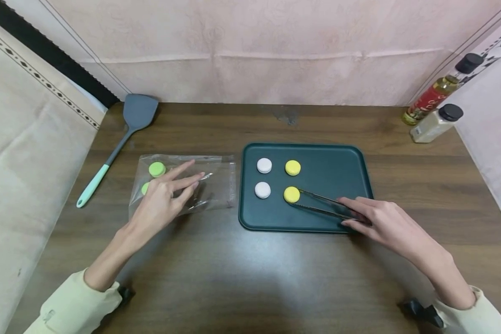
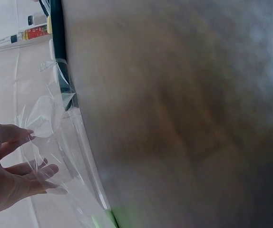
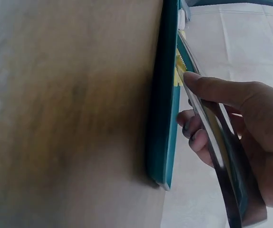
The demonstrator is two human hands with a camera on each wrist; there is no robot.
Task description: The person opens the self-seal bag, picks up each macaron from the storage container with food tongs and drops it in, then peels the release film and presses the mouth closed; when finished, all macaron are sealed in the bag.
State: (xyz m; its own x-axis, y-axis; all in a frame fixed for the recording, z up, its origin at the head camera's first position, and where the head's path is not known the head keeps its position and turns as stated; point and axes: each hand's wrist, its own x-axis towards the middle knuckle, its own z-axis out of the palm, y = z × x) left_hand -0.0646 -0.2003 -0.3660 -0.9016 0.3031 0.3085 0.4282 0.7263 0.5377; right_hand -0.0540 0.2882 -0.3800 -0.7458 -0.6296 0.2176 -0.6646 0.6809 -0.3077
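Note:
My right hand (image 1: 386,222) grips metal tongs (image 1: 323,211), whose two tips lie on either side of the nearer yellow disc (image 1: 291,195) on the dark green tray (image 1: 330,171). In the right wrist view that yellow disc (image 3: 180,71) shows a ridged edge, and the thumb presses along the tongs (image 3: 217,137). Another yellow disc (image 1: 292,167) and two white discs, one farther (image 1: 264,165) and one nearer (image 1: 262,190), sit on the tray. My left hand (image 1: 163,195) spreads its fingers over a clear plastic bag (image 1: 217,181). Loose film (image 2: 43,116) rises around its fingertips. Two green discs (image 1: 157,169) show at the bag's left end.
A grey spatula (image 1: 139,111) with a mint handle lies at the left. At the back right stand an oil bottle (image 1: 427,102) with a red label and a black-capped jar (image 1: 436,124). Pale cloth (image 1: 254,55) hangs behind the wooden table (image 1: 254,278).

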